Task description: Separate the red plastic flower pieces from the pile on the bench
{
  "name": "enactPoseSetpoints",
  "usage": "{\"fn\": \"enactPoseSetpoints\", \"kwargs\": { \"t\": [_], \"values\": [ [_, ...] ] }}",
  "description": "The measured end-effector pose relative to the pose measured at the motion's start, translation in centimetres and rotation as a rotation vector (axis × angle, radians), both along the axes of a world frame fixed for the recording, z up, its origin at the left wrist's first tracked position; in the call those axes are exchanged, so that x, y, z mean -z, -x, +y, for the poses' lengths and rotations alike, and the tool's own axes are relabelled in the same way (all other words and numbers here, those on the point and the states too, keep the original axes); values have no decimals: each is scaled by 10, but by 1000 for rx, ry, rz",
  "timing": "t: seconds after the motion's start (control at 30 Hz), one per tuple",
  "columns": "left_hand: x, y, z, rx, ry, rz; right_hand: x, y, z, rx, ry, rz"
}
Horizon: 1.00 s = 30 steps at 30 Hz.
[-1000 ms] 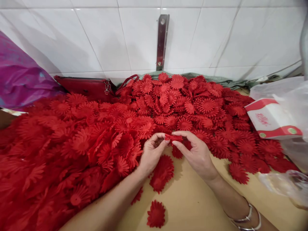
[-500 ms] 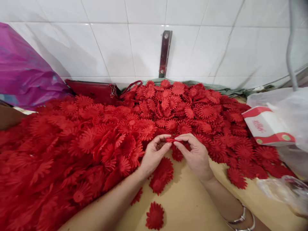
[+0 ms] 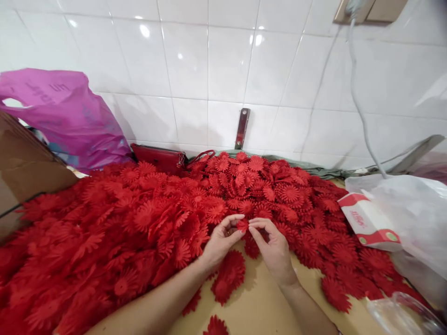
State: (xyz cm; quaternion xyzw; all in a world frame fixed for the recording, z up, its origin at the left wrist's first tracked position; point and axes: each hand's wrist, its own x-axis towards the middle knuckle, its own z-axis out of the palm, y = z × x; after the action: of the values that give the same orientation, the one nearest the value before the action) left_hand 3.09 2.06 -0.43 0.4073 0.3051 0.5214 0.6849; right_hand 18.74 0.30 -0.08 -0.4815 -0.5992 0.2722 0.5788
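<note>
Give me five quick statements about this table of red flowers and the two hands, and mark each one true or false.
1. Both hands pinch one small red flower piece between them. True: the left hand and the right hand meet on it.
2. The flower pile is blue. False: it is red.
3. A purple plastic bag sits at the far left by the tiled wall. True.
4. The red and white box lies left of the hands. False: it lies to their right, against a clear plastic bag.
5. A red purse lies at the back edge of the pile, by the wall. True.
</note>
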Motion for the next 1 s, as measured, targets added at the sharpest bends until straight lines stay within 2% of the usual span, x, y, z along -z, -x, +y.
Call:
{"fn": "enactPoseSetpoints", "kwargs": {
  "t": [0.13, 0.23, 0.37, 0.47, 0.5, 0.57, 0.67, 0.7, 0.77, 0.83, 0.93, 1.0],
  "values": [
    [-2, 0, -4, -38, 24, 11, -2, 1, 0, 34, -14, 58],
    [-9, -2, -7, -75, 78, -2, -8, 1, -2, 46, 1, 127],
    [-35, -7, -16, -170, 197, -88, -16, -6, -2, 96, 39, 212],
    [-54, -11, -40, -226, 232, -133, -24, -16, 0, 124, 78, 277],
    [-56, -13, -53, -178, 226, -123, -26, -20, 0, 114, 94, 291],
    [-50, -17, -84, 23, 239, -60, -31, -25, 0, 84, 126, 301],
    [-23, -26, -123, 474, 268, 30, -37, -26, -5, 43, 157, 284],
    [-12, -29, -130, 501, 266, 52, -39, -24, -8, 19, 174, 266],
    [3, -31, -132, 435, 173, 81, -44, -17, -15, -30, 211, 206],
    [8, -25, -119, 347, 11, 167, -49, -10, -24, -72, 234, 122],
    [3, 4, -86, 217, -162, 297, -55, -1, -35, -139, 232, 13],
    [-1, 30, -65, 126, -187, 335, -57, 4, -39, -170, 204, -27]
  ]
}}
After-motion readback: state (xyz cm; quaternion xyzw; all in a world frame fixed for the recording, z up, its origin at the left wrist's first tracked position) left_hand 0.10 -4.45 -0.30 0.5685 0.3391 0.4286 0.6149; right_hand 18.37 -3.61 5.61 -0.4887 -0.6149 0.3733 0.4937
